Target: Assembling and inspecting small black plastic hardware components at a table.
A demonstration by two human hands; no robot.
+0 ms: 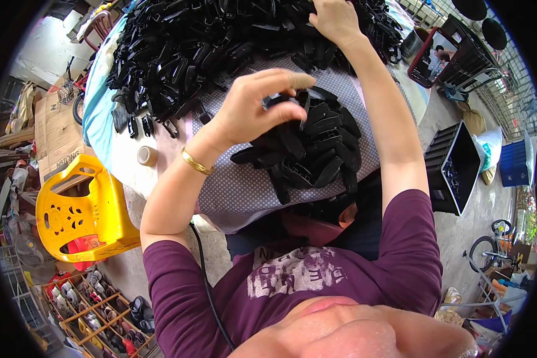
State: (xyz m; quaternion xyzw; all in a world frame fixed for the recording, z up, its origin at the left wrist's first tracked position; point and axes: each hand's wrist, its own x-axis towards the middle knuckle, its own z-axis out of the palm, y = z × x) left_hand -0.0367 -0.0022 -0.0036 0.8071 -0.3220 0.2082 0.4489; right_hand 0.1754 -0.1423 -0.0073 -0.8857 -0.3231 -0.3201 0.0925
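My left hand (259, 101) is curled with thumb and fingers pinched on a small black plastic part at the top of a small heap of black plastic parts (313, 146) near the table's front edge. A gold bracelet sits on that wrist. My right hand (335, 19) reaches far across the table into the large pile of black plastic parts (203, 42); its fingers are buried among them, so what it grips is hidden. The table is covered with a grey dotted cloth (244, 191).
A roll of tape (147, 156) lies on the table's left edge. A yellow plastic chair (80, 209) stands to the left, a shoe rack (98, 310) below it. A black crate (456, 167) and a propped phone (432, 56) are on the right.
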